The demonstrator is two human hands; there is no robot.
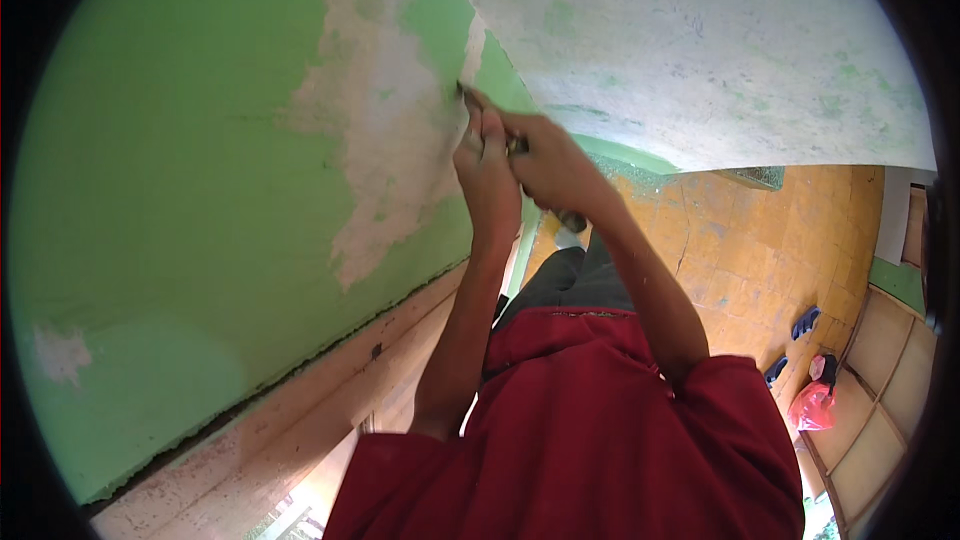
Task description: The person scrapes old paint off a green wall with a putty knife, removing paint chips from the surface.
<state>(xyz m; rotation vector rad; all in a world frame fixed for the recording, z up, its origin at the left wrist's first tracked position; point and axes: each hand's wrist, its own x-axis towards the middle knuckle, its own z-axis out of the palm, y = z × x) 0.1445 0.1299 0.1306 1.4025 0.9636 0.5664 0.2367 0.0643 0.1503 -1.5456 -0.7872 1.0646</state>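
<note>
A green painted wall (210, 165) fills the left side, with a large bare patch (382, 105) where the paint is off. My left hand (487, 165) and my right hand (547, 157) are together on a scraper-like hand tool (469, 94), its dark tip at the edge of the patch near the wall corner. Fingers cover most of the tool, so its exact kind is unclear. A pale strip (474, 45) without green paint runs beside the corner. To the right stands a whitish wall (712, 52) with scattered green traces.
Below is an orange tiled floor (712, 240) with small debris at the wall's foot. Blue sandals (805, 322) and a red plastic bag (813, 406) lie at the right, by a wood-framed panel (862, 427). A wooden beam (300, 420) borders the green wall's lower edge.
</note>
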